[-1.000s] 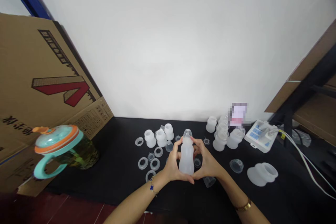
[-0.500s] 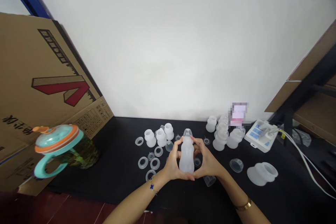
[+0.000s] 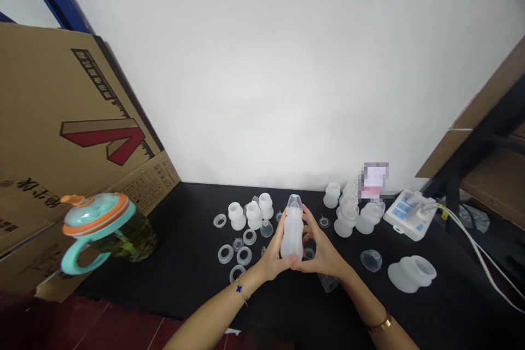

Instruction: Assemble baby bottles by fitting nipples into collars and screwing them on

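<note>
Bottle (image 3: 291, 236), cloudy white and narrow-waisted, held nearly upright above the black bench (image 3: 186, 268) and capped by a clear dome (image 3: 294, 202). Closed around its near side with the left grip (image 3: 275, 256), thumb at the base and fingertips by the neck. Curved about the other side with the right grip (image 3: 322, 251), likewise fastened on it, thumb low, index fingertip high. Cannot tell what, if anything, sits inside behind the milky wall.

To the left of the hands, three squat bottles (image 3: 254, 215) standing close together, insides too small to make out. Scattered nearby, pale rings (image 3: 244, 256) and a small clear cap (image 3: 266, 228). Farther left, a large mug (image 3: 135, 238) beneath a teal and orange lid (image 3: 96, 213), dark green, leafy contents visible through the wall.

To the right, a cluster of white bottles (image 3: 346, 220); nearer, a clear cover (image 3: 371, 260) beside a larger open-mouthed bottle (image 3: 406, 274). Behind these, a white power strip (image 3: 410, 214) with cables plugged in.
</note>
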A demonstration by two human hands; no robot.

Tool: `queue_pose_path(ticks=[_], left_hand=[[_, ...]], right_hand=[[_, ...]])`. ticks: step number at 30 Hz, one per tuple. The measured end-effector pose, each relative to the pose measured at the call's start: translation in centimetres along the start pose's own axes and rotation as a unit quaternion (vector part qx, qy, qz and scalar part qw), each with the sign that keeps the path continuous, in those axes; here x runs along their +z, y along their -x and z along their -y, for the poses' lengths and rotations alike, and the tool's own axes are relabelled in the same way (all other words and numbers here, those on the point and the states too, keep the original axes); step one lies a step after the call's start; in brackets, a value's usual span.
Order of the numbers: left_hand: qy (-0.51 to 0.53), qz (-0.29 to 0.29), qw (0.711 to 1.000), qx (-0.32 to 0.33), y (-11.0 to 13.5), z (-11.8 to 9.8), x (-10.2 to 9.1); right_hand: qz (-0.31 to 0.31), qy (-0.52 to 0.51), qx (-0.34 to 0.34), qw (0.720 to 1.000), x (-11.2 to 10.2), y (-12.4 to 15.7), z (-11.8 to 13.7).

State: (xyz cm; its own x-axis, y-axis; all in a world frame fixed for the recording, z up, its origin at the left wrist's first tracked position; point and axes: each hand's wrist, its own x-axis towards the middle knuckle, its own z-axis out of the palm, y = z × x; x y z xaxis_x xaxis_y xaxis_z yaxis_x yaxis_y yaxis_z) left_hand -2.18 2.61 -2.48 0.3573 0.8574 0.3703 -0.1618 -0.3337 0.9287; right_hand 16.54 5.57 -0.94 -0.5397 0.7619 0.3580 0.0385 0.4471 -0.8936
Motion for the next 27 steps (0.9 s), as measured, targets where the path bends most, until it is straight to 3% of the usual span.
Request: queue_pose_path(ticks=[2, 7, 15, 21, 27], left_hand=[[0.012, 0.007, 1.000, -0.020, 0.0, 0.0, 0.1], [-0.016, -0.038, 0.999, -0.005, -0.3, 0.2, 0.0], [-0.045, -0.025, 0.999, -0.013, -0.3, -0.1, -0.4], [-0.128, -0.114, 0.985, -0.038, -0.3, 0.1, 0.0], [-0.126, -0.092, 0.987, -0.042, -0.2, 0.0, 0.2]], right_hand=[[0.003, 0.002, 0.002, 1.000, -0.2, -0.1, -0.1], [0.017, 0.007, -0.033, 0.999, -0.8, -0.3, -1.0], [0.029, 0.007, -0.019, 0.999, -0.8, -0.4, -0.6], [0.031, 0.066, 0.000, 0.997, -1.1, -0.3, -0.5], [0.039, 0.098, 0.006, 0.994, -0.8, -0.1, -1.2]])
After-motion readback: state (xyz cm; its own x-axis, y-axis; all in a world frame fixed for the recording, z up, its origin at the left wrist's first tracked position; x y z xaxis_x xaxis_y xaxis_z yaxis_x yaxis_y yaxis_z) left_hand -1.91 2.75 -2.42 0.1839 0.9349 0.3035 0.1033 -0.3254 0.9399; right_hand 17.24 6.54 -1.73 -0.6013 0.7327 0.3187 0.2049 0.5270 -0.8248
